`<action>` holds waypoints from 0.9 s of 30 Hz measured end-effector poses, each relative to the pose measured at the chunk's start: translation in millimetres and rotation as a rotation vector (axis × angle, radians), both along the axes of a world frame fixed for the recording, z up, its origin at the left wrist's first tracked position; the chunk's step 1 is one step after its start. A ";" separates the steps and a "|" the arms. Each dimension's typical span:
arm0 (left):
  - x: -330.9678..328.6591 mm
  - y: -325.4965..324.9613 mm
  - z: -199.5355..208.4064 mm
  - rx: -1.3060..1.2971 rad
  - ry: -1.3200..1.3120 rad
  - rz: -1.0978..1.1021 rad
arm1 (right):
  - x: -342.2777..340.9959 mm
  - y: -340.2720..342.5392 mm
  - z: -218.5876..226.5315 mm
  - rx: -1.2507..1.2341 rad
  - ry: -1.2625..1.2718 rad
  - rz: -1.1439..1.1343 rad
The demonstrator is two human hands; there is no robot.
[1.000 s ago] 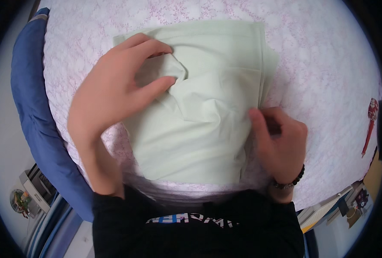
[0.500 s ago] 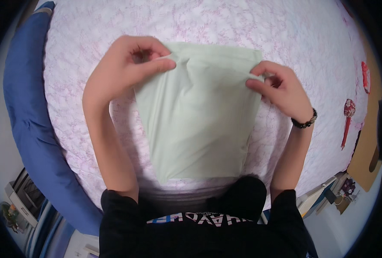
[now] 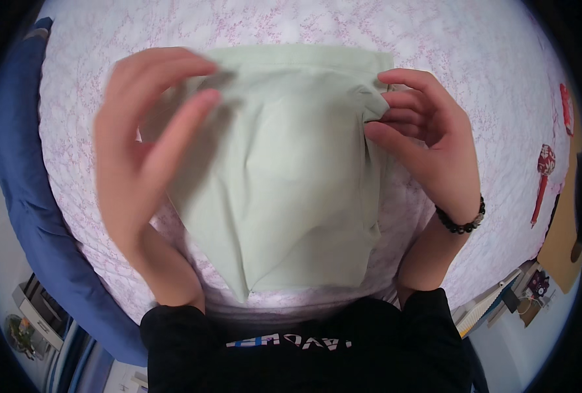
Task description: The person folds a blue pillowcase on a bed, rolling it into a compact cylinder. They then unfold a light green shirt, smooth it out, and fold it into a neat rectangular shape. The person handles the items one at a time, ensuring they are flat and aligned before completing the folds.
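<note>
A pale green piece of folded cloth (image 3: pixel 297 177) lies spread on the bed in front of me, creased down its middle, with a pointed corner toward my body. My left hand (image 3: pixel 150 124) hovers at its upper left side, slightly blurred, thumb and fingers apart with nothing between them. At the upper right edge, my right hand (image 3: pixel 428 124) pinches a raised fold between thumb and bent fingers, the index finger stretched out. A dark beaded bracelet (image 3: pixel 463 224) circles my right wrist.
A pink-and-white patterned bedspread (image 3: pixel 291 23) lies under the cloth. Along the left runs a blue padded bed edge (image 3: pixel 25 177). On the right lie a red-handled object with a patterned round head (image 3: pixel 545 164) and another red item (image 3: pixel 566 108).
My left hand has let go of the cloth, opened and moved left. The cloth's left side now spreads wider. My right hand still grips the right edge, whose fold is more bunched.
</note>
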State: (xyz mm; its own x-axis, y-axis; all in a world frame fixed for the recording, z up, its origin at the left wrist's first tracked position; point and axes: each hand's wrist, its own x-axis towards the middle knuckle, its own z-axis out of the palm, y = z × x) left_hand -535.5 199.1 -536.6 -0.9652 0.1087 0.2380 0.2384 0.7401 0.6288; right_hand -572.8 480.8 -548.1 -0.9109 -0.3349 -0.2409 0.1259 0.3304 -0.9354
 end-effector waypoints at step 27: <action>12.9 -52.8 9.1 0.300 -0.491 0.291 | -7.7 -19.8 -21.3 0.207 0.437 -0.081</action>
State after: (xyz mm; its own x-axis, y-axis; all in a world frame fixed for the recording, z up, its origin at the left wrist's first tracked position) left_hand -522.6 146.3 -527.5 -0.9495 -0.1765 -0.2594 -0.3135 0.5065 0.8032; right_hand -580.5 461.0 -569.4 -0.9627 -0.2442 0.1162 -0.2312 0.5201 -0.8222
